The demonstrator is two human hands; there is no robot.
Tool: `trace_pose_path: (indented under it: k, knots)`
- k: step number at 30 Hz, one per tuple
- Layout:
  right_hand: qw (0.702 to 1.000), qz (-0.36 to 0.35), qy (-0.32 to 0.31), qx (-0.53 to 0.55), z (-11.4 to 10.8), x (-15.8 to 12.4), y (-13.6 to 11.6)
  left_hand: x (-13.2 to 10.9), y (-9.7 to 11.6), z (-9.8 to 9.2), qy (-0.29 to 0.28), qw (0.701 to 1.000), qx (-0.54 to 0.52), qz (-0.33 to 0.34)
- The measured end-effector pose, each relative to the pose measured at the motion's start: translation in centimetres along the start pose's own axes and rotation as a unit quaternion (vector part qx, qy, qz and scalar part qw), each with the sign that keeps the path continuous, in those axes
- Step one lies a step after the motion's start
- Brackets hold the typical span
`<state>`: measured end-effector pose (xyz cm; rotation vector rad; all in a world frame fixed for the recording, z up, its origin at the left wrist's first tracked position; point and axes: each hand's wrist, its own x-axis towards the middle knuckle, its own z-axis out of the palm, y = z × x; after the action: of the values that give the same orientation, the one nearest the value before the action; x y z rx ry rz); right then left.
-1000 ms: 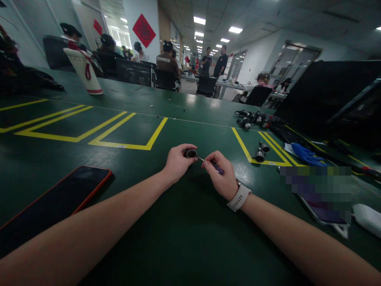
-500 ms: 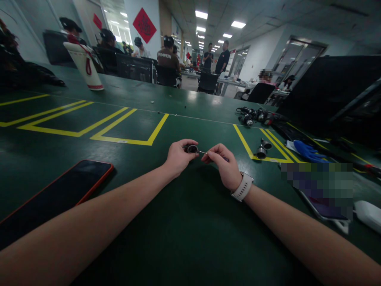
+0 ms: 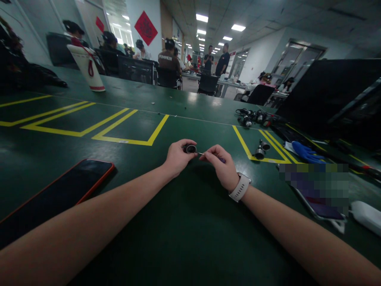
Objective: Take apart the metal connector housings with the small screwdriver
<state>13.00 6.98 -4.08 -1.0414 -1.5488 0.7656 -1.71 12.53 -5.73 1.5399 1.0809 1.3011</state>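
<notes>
My left hand (image 3: 178,157) grips a small round metal part (image 3: 191,149) with a dark hollow middle, thumb below and fingers above it. Facing it, my right hand (image 3: 218,161) is closed around a thin screwdriver (image 3: 222,160) with a dark handle. The slim metal shaft points left and its tip reaches the lower right edge of the round part; whether it sits in a screw is too small to tell. Both hands are held over the green table (image 3: 184,222).
Right of my hands lie metal cup-shaped parts (image 3: 260,153), with several dark metal pieces (image 3: 248,120) behind. A blue glove (image 3: 306,151), a phone (image 3: 323,206) and a white case (image 3: 367,216) lie farther right. At left are an orange-edged phone (image 3: 68,190) and a white cup (image 3: 87,67).
My right hand has shifted slightly left with the screwdriver, closer to the round part. My left hand keeps its grip. The view has turned a little.
</notes>
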Motion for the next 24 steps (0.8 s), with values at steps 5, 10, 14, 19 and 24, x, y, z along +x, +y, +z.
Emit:
trace_pose_path:
  k: [5,10,14,19,24]
  knots:
    - [0.997,0.027,0.000,0.072,-0.11,0.36,0.55,0.05,0.09,-0.04,0.000,0.999,-0.032,-0.009]
    - [1.000,0.012,0.003,0.025,0.02,0.08,0.06,-0.03,0.26,0.02,0.007,0.999,-0.035,-0.014]
    - [1.000,-0.006,-0.002,-0.008,0.01,-0.06,-0.25,-0.14,0.36,0.06,0.002,1.000,-0.016,-0.006]
    - [1.000,0.014,-0.007,0.019,-0.08,0.15,-0.05,-0.16,0.52,0.02,0.008,1.000,-0.025,-0.013]
    - [0.997,0.020,-0.008,0.068,-0.11,0.31,0.33,-0.14,0.61,0.02,0.010,0.997,-0.070,-0.021]
